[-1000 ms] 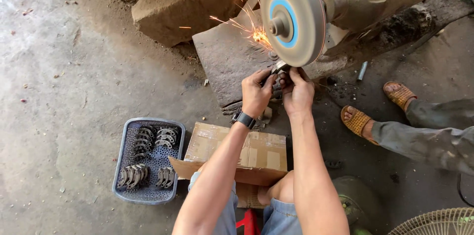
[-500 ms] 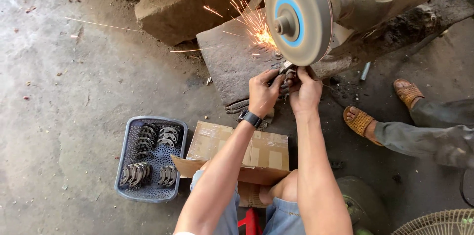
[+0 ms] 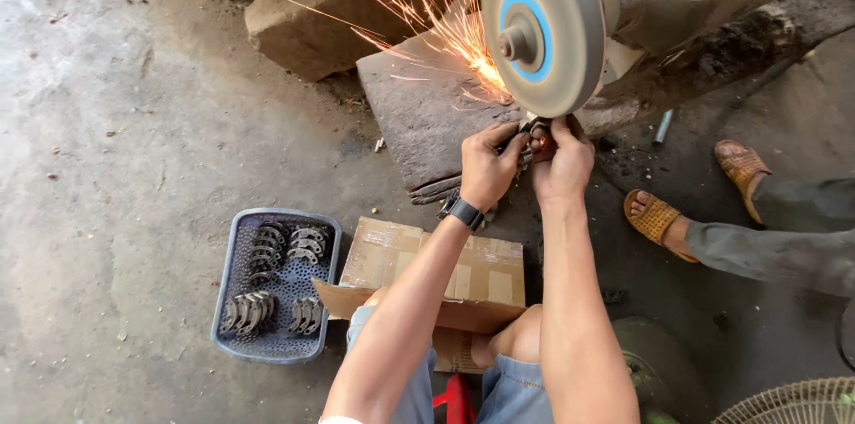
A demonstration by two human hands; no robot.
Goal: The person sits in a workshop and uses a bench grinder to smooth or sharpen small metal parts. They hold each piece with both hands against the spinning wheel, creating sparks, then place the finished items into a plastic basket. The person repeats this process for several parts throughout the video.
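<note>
I see both hands raised to the lower edge of the grinding wheel [image 3: 543, 28], a grey disc with a blue ring around its hub. The left hand [image 3: 488, 166] has its grip pressed together around a small metal part [image 3: 534, 134], fingers curled over it from the left. The right hand [image 3: 563, 161] pinches the same part from the right side, so the two hands touch each other just below the wheel. The part sits at the wheel's bottom rim; its shape is mostly hidden by the fingers. Sparks [image 3: 427, 19] fan out up and to the left from the contact point. A black wristwatch [image 3: 461, 210] is on the left wrist.

Behind the hands lies a flat stone slab [image 3: 419, 112], with a longer stone block [image 3: 347, 14] beyond it.

Packages: a brown cardboard box [image 3: 436, 268], rectangular, sealed with clear tape along its top, rests on the floor just in front of my knees. Pale rectangular patches show on its top face; I cannot tell their content. To its left, just beside it, stands a grey-blue perforated plastic basket [image 3: 223, 317] holding rows of curved metal pieces [image 3: 289, 246].

At right, another person's feet in orange-brown sandals [image 3: 655, 219] rest on the concrete floor [image 3: 134, 139].
</note>
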